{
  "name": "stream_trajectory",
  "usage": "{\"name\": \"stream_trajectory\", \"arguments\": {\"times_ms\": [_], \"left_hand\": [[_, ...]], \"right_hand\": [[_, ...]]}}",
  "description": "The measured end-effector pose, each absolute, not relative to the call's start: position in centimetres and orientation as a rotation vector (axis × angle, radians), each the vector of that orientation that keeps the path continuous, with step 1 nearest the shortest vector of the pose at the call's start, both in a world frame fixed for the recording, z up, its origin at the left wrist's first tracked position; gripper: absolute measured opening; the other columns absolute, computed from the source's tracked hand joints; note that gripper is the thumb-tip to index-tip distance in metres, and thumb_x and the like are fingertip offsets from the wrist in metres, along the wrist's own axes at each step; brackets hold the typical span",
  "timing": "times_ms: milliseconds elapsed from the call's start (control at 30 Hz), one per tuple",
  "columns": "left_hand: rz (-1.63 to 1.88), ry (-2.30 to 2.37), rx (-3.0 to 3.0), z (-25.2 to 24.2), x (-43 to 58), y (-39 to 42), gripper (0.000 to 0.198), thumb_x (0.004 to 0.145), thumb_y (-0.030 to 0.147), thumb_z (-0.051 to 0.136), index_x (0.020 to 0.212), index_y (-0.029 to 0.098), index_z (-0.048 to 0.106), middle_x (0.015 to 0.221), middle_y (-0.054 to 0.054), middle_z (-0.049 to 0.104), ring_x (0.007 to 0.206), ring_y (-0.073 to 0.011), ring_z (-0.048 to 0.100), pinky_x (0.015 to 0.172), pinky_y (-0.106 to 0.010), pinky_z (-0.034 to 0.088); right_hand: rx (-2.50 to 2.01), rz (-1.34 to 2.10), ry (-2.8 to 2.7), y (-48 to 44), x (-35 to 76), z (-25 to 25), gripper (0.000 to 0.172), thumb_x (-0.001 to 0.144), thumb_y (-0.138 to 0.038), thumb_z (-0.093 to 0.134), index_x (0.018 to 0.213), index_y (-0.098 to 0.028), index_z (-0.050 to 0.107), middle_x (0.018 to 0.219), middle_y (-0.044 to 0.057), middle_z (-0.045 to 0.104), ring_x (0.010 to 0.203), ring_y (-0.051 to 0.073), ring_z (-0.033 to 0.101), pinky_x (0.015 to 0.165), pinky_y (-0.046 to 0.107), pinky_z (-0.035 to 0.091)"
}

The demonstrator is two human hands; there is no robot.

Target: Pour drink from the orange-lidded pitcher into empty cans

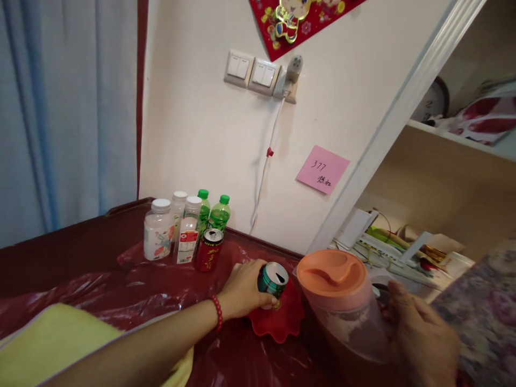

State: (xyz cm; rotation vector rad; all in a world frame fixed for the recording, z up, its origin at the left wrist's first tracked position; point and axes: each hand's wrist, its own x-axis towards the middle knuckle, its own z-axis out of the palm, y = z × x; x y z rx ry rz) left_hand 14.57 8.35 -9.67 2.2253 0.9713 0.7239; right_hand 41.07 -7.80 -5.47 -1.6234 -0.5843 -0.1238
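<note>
My left hand [244, 290], with a red bead bracelet at the wrist, is wrapped round an opened teal drink can [274, 279]. The can is slightly tilted and stands on or just above a red wavy-edged dish [284, 322]; I cannot tell if it touches. To the right, my right hand [425, 333] grips the handle side of a clear plastic pitcher [350, 322] with an orange lid [332, 274]. The pitcher leans, and its lower part is dim. Left of the can stands an opened red drink can [209, 251].
Behind the red can stand white-capped bottles [158, 231] and two green-capped bottles [220, 215]. A yellow cloth [60, 344] lies at front left on red plastic sheeting [133, 290]. A cable [262, 185] hangs down the wall. Cluttered shelving [455, 140] is at right.
</note>
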Motion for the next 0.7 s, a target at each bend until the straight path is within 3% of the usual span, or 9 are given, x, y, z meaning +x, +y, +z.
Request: {"name": "stream_trajectory", "arguments": {"times_ms": [133, 700], "left_hand": [[0.703, 0.971, 2.244, -10.0, 14.7, 8.4, 0.066, 0.062, 0.046, 0.089, 0.119, 0.024, 0.064, 0.121, -0.007, 0.073, 0.112, -0.0352, 0.065, 0.096, -0.045, 0.045], [0.672, 0.935, 2.283, -10.5, 14.8, 8.3, 0.068, 0.061, 0.047, 0.091, 0.118, 0.022, 0.065, 0.121, -0.009, 0.073, 0.112, -0.0358, 0.066, 0.094, -0.045, 0.047]], "right_hand": [[-1.709, -0.158, -0.583, -8.0, 40.4, -5.0, 0.068, 0.059, -0.089, 0.072, 0.067, -0.021, 0.068, 0.054, 0.002, 0.057, 0.048, 0.016, 0.044, 0.035, 0.027, 0.032], [-1.836, -0.224, -0.731, -8.4, 38.3, -4.7, 0.058, 0.072, -0.08, 0.068, 0.08, -0.023, 0.073, 0.066, 0.001, 0.063, 0.068, 0.021, 0.055, 0.054, 0.028, 0.04]]}}
